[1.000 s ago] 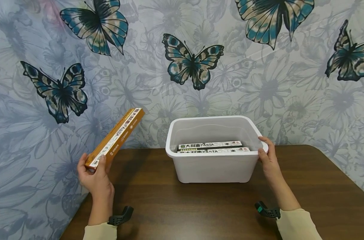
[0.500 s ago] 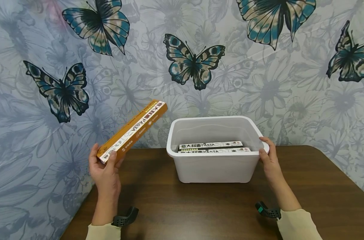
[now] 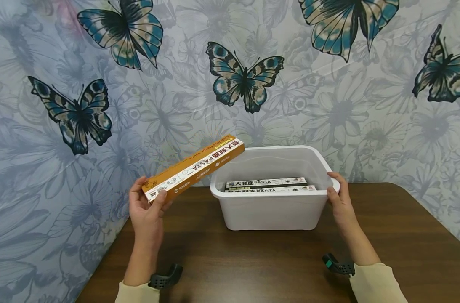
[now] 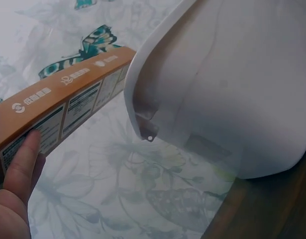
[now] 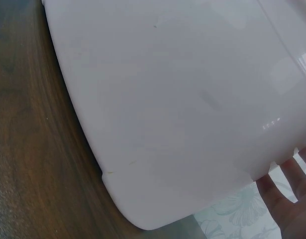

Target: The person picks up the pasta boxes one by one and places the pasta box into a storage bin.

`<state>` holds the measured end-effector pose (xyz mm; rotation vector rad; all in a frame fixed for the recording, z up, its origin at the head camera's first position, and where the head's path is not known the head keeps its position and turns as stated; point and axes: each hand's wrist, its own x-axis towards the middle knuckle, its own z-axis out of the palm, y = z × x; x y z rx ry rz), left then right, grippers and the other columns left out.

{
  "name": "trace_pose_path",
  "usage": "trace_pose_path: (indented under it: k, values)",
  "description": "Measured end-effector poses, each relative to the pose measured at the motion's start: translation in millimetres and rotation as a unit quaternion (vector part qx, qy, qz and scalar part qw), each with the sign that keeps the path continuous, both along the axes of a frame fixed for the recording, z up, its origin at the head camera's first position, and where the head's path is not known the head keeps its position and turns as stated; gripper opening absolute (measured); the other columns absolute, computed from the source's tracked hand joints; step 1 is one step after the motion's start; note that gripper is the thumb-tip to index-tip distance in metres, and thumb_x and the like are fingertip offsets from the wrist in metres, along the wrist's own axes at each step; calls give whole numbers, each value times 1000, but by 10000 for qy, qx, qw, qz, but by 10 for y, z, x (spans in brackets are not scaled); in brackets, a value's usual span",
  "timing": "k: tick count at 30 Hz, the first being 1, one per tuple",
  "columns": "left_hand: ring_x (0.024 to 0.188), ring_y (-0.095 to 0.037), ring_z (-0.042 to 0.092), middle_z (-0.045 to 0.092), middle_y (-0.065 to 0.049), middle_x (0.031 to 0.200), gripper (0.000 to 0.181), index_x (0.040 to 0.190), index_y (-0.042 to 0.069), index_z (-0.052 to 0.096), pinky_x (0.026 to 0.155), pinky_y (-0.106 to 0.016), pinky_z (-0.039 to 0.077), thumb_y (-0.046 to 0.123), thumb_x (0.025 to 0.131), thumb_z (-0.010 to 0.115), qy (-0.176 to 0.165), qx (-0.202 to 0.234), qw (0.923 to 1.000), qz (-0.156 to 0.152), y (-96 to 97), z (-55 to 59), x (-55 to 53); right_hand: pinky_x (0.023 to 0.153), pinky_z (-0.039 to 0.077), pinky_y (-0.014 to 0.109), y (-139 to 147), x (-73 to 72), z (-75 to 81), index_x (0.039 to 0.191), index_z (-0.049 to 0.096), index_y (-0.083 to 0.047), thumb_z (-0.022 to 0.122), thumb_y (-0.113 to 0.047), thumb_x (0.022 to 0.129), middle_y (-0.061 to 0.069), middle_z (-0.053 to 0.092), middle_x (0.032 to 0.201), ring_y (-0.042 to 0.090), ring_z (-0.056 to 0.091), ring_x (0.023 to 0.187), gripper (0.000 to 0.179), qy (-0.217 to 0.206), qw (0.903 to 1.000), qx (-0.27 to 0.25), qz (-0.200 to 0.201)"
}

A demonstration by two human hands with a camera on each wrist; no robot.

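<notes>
My left hand (image 3: pixel 148 212) grips the near end of an orange pasta box (image 3: pixel 193 168) with a white lettered band. The box is tilted up to the right, its far end over the left rim of a white plastic bin (image 3: pixel 269 212). In the left wrist view the orange box (image 4: pixel 68 94) shows white label panels along one side, with a finger lying on them. My right hand (image 3: pixel 341 200) holds the bin's right rim, thumb in front. Inside the bin stand two pasta boxes (image 3: pixel 265 182) with white lettered edges; their lower parts are hidden by the front wall.
The bin stands on a dark brown wooden table (image 3: pixel 252 265) near its back edge. Behind rises a wall covering (image 3: pixel 169 101) printed with flowers and butterflies. A black band (image 3: pixel 166 277) is on the left wrist, another black band (image 3: pixel 337 265) on the right.
My left hand has carried the orange pasta box rightward, from left of the bin to over its left rim, and the box now lies flatter. The right hand and bin stay put.
</notes>
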<state>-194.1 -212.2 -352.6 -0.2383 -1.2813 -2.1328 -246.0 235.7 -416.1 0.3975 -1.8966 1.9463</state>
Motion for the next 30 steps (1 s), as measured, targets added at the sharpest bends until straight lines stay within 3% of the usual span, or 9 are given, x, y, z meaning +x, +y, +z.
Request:
trace_pose_path:
  k: [8, 20, 30]
  values:
    - [109, -15, 61, 47, -7, 135, 64, 145, 15, 34, 72, -25, 59, -12, 92, 59, -538, -224, 9981, -177, 48, -24, -48, 89, 37, 14, 5, -2, 19, 150, 33, -22, 39, -18, 107, -5, 31, 146, 11, 37, 124, 44, 18, 10000, 31, -16]
    - [106, -14, 64, 45, -4, 133, 64, 142, 17, 40, 76, -28, 59, -11, 90, 63, -804, -860, 9922, -398, 104, -25, -207, 89, 37, 13, 1, 18, -14, 151, 31, -22, 38, -18, 107, -8, 31, 143, 11, 38, 123, 45, -83, 9998, 142, -84]
    - [106, -13, 66, 42, 2, 136, 70, 150, 23, 37, 78, -29, 60, 0, 91, 68, -1160, -1714, 9753, -764, 163, 127, -468, 89, 36, 13, 15, 12, -4, 151, 30, -23, 37, -18, 107, -7, 29, 145, 10, 36, 124, 45, -97, 9998, 170, -57]
